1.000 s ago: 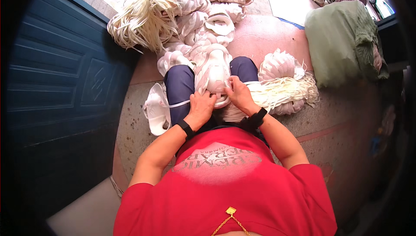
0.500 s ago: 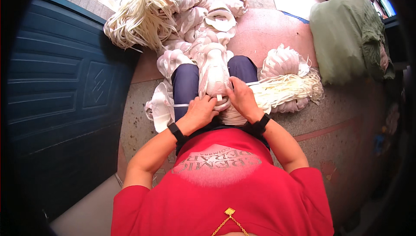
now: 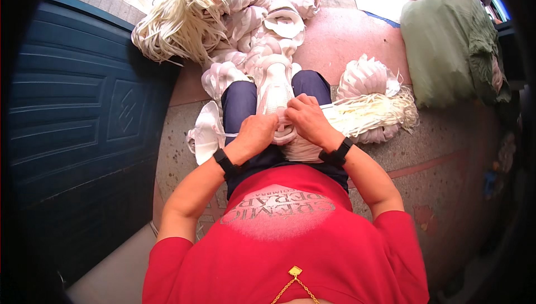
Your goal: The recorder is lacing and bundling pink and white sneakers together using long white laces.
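Note:
A white shoe upper (image 3: 274, 89) lies lengthwise between my knees, with its near end close to my lap. My left hand (image 3: 258, 132) is closed in a pinch at its left side, a white lace (image 3: 230, 135) running out leftward from beside it. From the right, my right hand (image 3: 310, 120) is closed over the upper, its fingertips almost meeting those of the left. The lace ends between the fingertips are too small to make out. Right of my thigh lies a thick bundle of cream-white laces (image 3: 374, 113), stretching toward my lap.
A heap of white shoe uppers (image 3: 245, 22) with a loose bunch of laces (image 3: 181, 25) lies ahead. Another pale bundle of uppers (image 3: 365, 76) sits at right, near a large green sack (image 3: 446, 50). A dark blue panelled door (image 3: 78, 108) stands at left.
My right hand has turned inward over the upper, and its fingers have closed. My left hand has shifted slightly upward, bringing both hands' fingertips close together.

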Motion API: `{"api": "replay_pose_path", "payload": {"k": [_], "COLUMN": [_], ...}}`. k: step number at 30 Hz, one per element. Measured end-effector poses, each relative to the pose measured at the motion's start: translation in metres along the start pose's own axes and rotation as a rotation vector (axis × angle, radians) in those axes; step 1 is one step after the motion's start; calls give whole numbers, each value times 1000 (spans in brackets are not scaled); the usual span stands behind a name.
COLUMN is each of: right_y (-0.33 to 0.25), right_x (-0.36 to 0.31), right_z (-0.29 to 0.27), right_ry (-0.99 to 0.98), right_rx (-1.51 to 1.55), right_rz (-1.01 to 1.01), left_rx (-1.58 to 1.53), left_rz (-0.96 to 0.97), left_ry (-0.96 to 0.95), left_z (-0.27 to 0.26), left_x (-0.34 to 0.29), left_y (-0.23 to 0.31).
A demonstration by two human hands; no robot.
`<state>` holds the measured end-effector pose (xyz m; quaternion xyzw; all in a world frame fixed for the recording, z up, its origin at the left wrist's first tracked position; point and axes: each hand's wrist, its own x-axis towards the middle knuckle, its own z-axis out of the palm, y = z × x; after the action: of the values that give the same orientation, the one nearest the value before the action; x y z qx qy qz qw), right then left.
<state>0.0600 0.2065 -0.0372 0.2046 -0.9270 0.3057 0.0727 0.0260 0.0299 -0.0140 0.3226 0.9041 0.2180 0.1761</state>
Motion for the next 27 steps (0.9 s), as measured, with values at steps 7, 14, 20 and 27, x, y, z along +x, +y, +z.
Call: {"api": "replay_pose_path", "payload": {"k": [7,14,20,27], "right_y": [16,-13,-8,-15], "right_x": [-10,-48,-32,-21], "right_z": [-7,11,6,18], "right_ry": [-41,-125,121,120], "right_rx": [85,-168,-82,-195], "right_rz": [20,-87,152,298], "left_rx": [74,-217,371,522], "left_rz": [25,5,171,398], "left_ry": [11,12,290,340], "left_z": [5,23,16,26], "left_x": [8,-44,-24,2], "left_y": [6,7,-4,1]}}
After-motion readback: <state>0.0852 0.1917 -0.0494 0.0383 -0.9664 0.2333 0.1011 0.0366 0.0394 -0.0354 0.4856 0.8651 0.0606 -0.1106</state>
